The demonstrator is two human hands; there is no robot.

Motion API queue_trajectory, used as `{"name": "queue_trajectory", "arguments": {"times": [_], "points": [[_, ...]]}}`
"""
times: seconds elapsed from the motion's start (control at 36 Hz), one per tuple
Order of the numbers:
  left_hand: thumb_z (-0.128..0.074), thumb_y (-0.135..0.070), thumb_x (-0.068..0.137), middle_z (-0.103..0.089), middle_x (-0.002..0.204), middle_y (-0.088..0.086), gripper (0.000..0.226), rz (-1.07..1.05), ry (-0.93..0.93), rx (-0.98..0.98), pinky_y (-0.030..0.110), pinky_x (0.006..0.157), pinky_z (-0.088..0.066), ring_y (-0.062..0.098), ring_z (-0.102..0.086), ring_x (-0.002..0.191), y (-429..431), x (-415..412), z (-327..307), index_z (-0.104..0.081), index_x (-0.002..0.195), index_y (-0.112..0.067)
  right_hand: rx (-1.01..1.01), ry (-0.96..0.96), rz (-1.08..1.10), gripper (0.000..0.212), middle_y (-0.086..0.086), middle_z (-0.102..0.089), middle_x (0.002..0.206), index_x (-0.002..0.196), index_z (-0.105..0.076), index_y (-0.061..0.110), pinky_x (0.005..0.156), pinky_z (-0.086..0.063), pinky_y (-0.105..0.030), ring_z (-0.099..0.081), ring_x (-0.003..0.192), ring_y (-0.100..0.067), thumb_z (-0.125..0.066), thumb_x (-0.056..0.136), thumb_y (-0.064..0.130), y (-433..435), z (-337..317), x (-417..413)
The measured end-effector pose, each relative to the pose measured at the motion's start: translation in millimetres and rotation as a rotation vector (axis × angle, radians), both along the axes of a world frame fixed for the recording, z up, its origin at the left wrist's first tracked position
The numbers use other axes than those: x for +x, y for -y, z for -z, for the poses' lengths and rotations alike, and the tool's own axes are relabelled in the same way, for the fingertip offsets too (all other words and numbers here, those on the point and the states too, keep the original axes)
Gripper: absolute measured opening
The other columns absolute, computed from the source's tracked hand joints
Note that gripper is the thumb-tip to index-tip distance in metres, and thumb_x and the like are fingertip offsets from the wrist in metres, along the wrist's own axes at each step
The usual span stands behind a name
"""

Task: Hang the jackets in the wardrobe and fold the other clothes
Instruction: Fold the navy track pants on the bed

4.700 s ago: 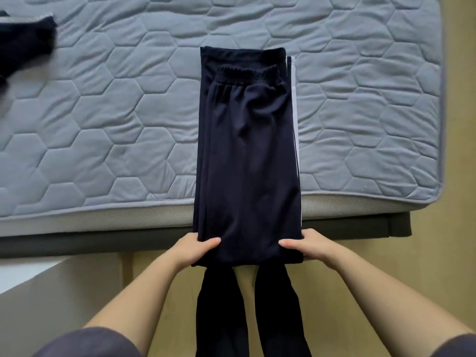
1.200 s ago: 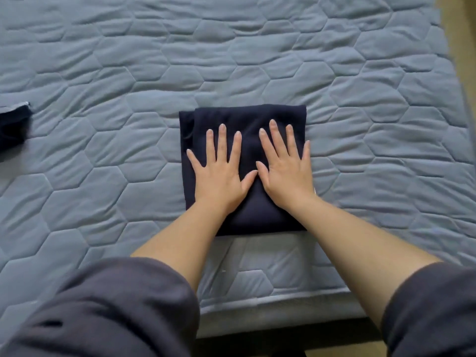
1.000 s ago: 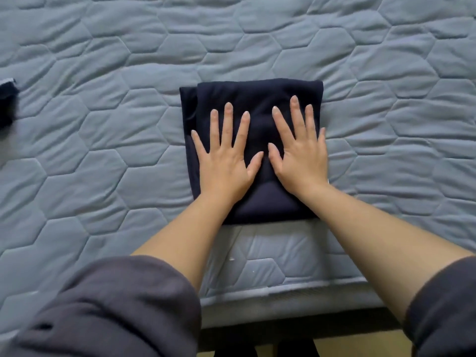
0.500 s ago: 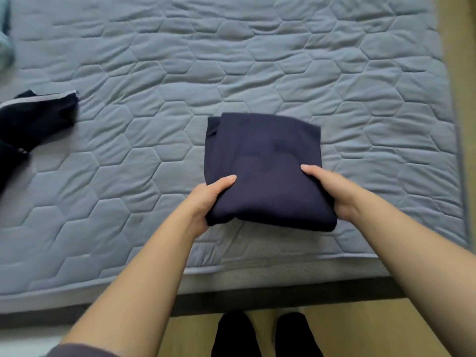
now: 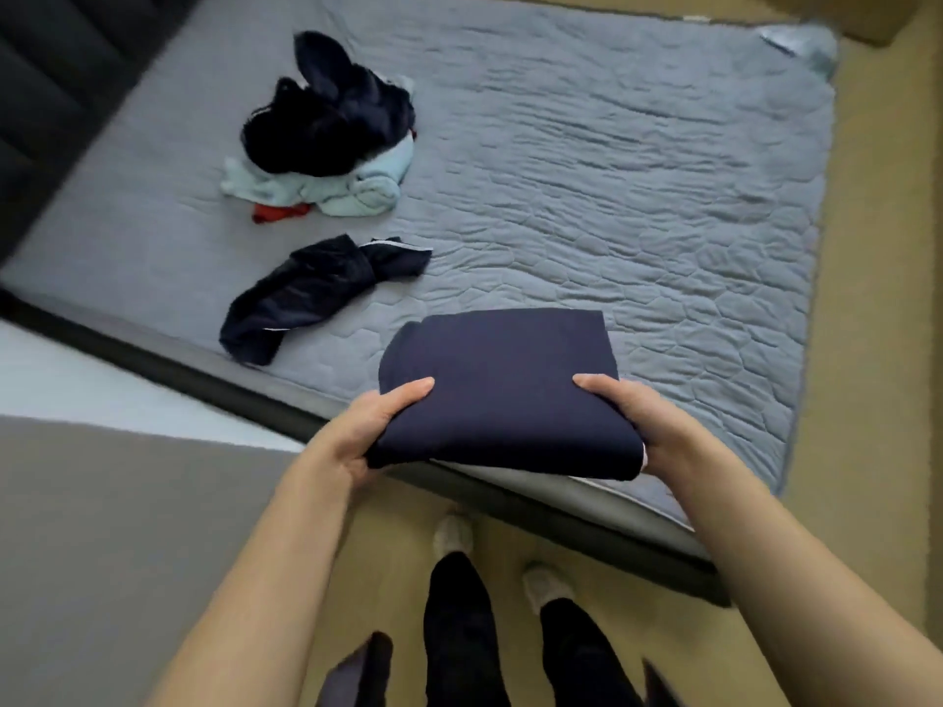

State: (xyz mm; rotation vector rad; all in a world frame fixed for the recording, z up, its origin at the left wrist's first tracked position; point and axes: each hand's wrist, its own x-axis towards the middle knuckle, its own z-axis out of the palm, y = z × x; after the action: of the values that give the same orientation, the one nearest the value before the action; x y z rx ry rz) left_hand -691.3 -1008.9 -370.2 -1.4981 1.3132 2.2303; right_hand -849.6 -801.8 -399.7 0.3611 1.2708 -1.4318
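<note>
Grey quilted mattress [image 5: 638,196] fills the view, with a heap of unfolded clothes [image 5: 326,130] at far left and a loose dark garment [image 5: 316,293] nearer. The left hand [image 5: 377,426] and right hand [image 5: 627,415] grip the folded navy trousers [image 5: 500,390] at their near corners, thumbs on top, fingers hidden beneath, over the mattress's near edge. Folding looks finished; next the bundle likely needs setting aside, kept level, before another garment is taken.

Grey quilted mattress [image 5: 612,196] bears a clothes heap [image 5: 326,130] and crumpled navy garment [image 5: 311,293].
</note>
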Motion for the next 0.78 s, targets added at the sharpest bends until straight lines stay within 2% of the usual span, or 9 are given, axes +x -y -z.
{"name": "queue_trajectory", "arguments": {"times": [0.06,0.11,0.25,0.36,0.5,0.58,0.64,0.69,0.78], "points": [[-0.07,-0.027,0.075,-0.07,0.111,0.012,0.05,-0.128,-0.067,-0.049,0.036,0.084,-0.054,0.026,-0.067,0.1,-12,43,-39,-0.062,0.118,-0.004,-0.076,-0.072,-0.113,0.029,-0.008,-0.073,0.098,0.118,-0.059,0.006,0.079,-0.054,-0.031,-0.07,0.079,-0.018,-0.057,0.091,0.017,9,-37,21],[-0.075,-0.025,0.073,-0.069,0.113,0.011,0.053,-0.263,-0.129,-0.096,0.038,0.086,-0.053,0.026,-0.066,0.103,-30,85,-70,-0.061,0.121,-0.005,-0.15,-0.111,-0.202,0.03,-0.008,-0.072,0.101,0.121,-0.057,0.007,0.075,-0.055,-0.029,-0.069,0.08,-0.018,-0.056,0.092,0.015,17,-67,42],[-0.064,-0.029,0.074,-0.071,0.111,0.007,0.047,-0.636,-0.238,-0.275,0.029,0.071,-0.059,0.022,-0.068,0.1,-92,192,-137,-0.061,0.119,-0.013,-0.344,-0.204,-0.503,0.054,-0.008,-0.069,0.115,0.13,-0.053,0.014,0.084,-0.052,-0.034,-0.067,0.099,-0.021,-0.068,0.078,0.017,44,-132,110],[-0.061,-0.031,0.078,-0.07,0.113,0.004,0.045,-0.843,-0.258,-0.444,0.036,0.081,-0.052,0.021,-0.068,0.101,-143,274,-170,-0.06,0.121,-0.017,-0.453,-0.259,-0.754,0.037,-0.005,-0.071,0.11,0.124,-0.056,0.02,0.083,-0.052,-0.032,-0.068,0.098,-0.02,-0.06,0.088,0.015,62,-175,181],[-0.07,-0.029,0.079,-0.068,0.117,0.005,0.049,-1.106,-0.272,-0.557,0.041,0.09,-0.049,0.024,-0.065,0.109,-206,368,-195,-0.058,0.125,-0.017,-0.551,-0.25,-1.009,0.035,-0.009,-0.07,0.111,0.123,-0.058,0.016,0.084,-0.054,-0.034,-0.067,0.1,-0.024,-0.059,0.088,0.015,66,-214,283],[-0.074,-0.03,0.073,-0.068,0.119,0.006,0.057,-1.263,-0.287,-0.608,0.042,0.093,-0.048,0.024,-0.064,0.109,-252,424,-205,-0.058,0.126,-0.016,-0.568,-0.228,-1.154,0.031,-0.01,-0.072,0.105,0.119,-0.06,0.013,0.069,-0.057,-0.029,-0.071,0.087,-0.02,-0.06,0.089,0.017,54,-231,349],[-0.075,-0.028,0.075,-0.069,0.116,0.005,0.051,-1.377,-0.272,-0.653,0.04,0.089,-0.05,0.023,-0.066,0.107,-289,460,-210,-0.06,0.122,-0.017,-0.583,-0.188,-1.253,0.028,-0.009,-0.073,0.101,0.116,-0.061,0.013,0.062,-0.058,-0.027,-0.072,0.081,-0.019,-0.059,0.089,0.018,40,-239,397],[-0.064,-0.028,0.078,-0.07,0.114,0.004,0.045,-1.469,-0.265,-0.703,0.037,0.084,-0.052,0.022,-0.066,0.106,-329,494,-216,-0.06,0.122,-0.019,-0.603,-0.155,-1.357,0.034,-0.01,-0.073,0.102,0.118,-0.061,0.011,0.064,-0.058,-0.03,-0.071,0.082,-0.021,-0.062,0.085,0.019,21,-246,445],[-0.06,-0.027,0.083,-0.07,0.114,0.002,0.04,-1.58,-0.229,-0.761,0.037,0.084,-0.052,0.02,-0.067,0.104,-398,545,-223,-0.059,0.122,-0.021,-0.639,-0.111,-1.503,0.053,-0.012,-0.071,0.109,0.123,-0.059,0.011,0.073,-0.058,-0.035,-0.07,0.092,-0.025,-0.073,0.073,0.023,-17,-250,521]]}}
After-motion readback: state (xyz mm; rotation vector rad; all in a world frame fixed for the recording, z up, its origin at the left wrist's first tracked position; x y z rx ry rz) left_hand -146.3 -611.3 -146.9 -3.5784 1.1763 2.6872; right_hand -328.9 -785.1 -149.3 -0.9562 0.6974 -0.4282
